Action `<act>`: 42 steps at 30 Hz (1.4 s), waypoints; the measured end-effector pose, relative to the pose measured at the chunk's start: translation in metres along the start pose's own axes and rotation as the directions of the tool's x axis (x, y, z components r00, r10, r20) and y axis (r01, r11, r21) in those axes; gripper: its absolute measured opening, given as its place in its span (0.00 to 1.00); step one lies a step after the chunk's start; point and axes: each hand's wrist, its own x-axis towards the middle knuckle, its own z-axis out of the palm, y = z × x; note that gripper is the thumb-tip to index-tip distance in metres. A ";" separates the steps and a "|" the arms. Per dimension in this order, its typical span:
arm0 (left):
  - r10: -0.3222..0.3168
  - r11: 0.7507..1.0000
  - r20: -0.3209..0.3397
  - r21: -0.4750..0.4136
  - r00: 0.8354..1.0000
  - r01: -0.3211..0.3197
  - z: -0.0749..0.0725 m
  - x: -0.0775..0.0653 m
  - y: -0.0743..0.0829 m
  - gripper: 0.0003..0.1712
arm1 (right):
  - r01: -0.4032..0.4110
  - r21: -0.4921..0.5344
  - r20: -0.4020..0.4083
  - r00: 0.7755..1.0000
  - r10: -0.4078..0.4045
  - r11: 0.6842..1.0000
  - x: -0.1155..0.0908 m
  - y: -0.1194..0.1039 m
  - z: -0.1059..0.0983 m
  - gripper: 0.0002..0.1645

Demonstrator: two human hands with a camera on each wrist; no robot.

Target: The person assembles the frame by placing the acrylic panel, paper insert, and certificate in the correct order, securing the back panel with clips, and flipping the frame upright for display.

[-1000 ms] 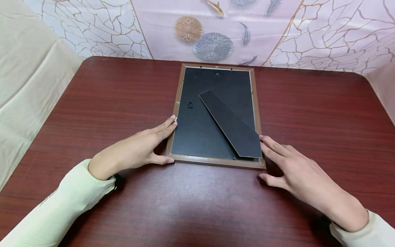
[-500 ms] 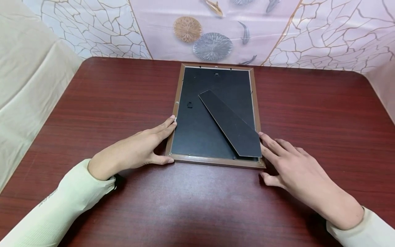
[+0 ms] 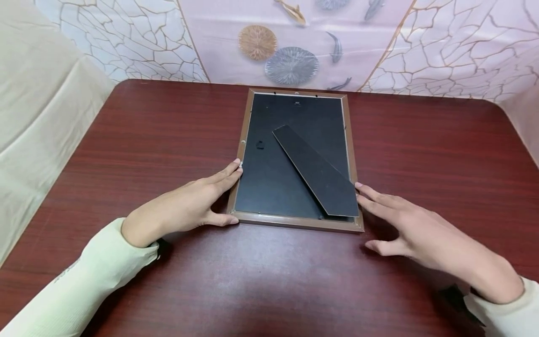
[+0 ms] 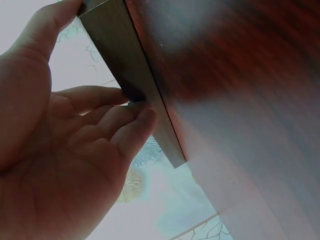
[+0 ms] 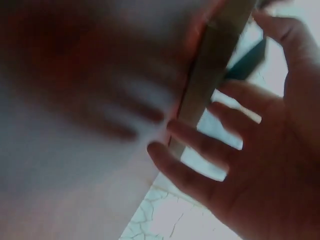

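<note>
A picture frame [image 3: 294, 196] with a brown border lies face down on the table, its black backing board upward. Slanting across the backing is a black stand leg [image 3: 317, 173], its wide end over the lower right border. My left hand [image 3: 185, 203] touches the left border with its straight fingers, the thumb at the lower left corner. On the other side my right hand [image 3: 425, 238] has its fingertips at the right border, the thumb held apart from the lower right corner. In the right wrist view, the fingers [image 5: 200, 145] are spread beside the frame's brown side edge [image 5: 207, 75].
The dark red wooden table [image 3: 261, 281] has rounded far corners. A patterned cloth [image 3: 290, 37] with fish and round motifs hangs behind it. Pale fabric [image 3: 38, 117] drapes down at the left side.
My right hand has shifted slightly to the right, and its thumb has drawn away from the frame's corner. The left hand and the picture frame stay where they were.
</note>
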 end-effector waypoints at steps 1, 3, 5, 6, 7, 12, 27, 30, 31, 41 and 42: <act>-0.001 1.000 0.001 -0.002 1.000 0.001 0.000 0.000 0.000 0.58 | 0.027 0.030 -0.004 1.000 -0.027 0.999 0.001 0.005 -0.002 0.55; 0.001 1.000 0.002 -0.004 1.000 -0.001 0.000 0.000 0.000 0.58 | 0.094 0.089 -0.033 0.995 -0.092 0.992 0.005 0.015 -0.007 0.56; 0.003 1.000 0.001 -0.002 1.000 -0.003 0.000 0.000 0.000 0.58 | 0.143 0.144 -0.059 0.989 -0.136 0.979 0.012 0.026 -0.012 0.54; 0.003 1.000 0.000 -0.002 1.000 -0.003 0.000 0.000 0.000 0.58 | 0.153 0.155 -0.072 0.987 -0.143 0.976 0.016 0.030 -0.014 0.52; 0.001 1.000 -0.001 -0.003 1.000 -0.001 0.000 0.000 0.000 0.58 | 0.148 0.158 -0.081 0.987 -0.137 0.976 0.020 0.034 -0.017 0.50; 0.001 1.000 -0.018 0.003 1.000 -0.001 0.001 0.000 -0.001 0.58 | -0.030 0.168 -0.076 0.996 0.043 0.985 0.047 0.040 -0.030 0.41; -0.005 1.000 -0.013 0.016 1.000 0.005 0.001 -0.001 0.001 0.58 | -0.218 0.140 0.040 0.976 0.215 0.966 0.117 0.064 -0.033 0.46; -0.002 1.000 -0.015 0.018 1.000 0.003 0.001 -0.001 0.001 0.58 | -0.233 0.142 0.065 0.972 0.226 0.962 0.120 0.066 -0.034 0.48; 0.000 1.000 -0.015 0.018 1.000 0.001 0.001 -0.001 0.001 0.58 | -0.237 0.144 0.072 0.971 0.229 0.961 0.120 0.066 -0.034 0.49; -0.006 1.000 -0.011 0.022 1.000 0.007 0.000 0.000 0.001 0.57 | -0.226 0.159 0.074 0.973 0.217 0.961 0.122 0.065 -0.034 0.48; -0.007 1.000 -0.010 0.022 1.000 0.007 0.000 -0.001 0.002 0.57 | -0.227 0.160 0.073 0.973 0.218 0.961 0.122 0.065 -0.033 0.48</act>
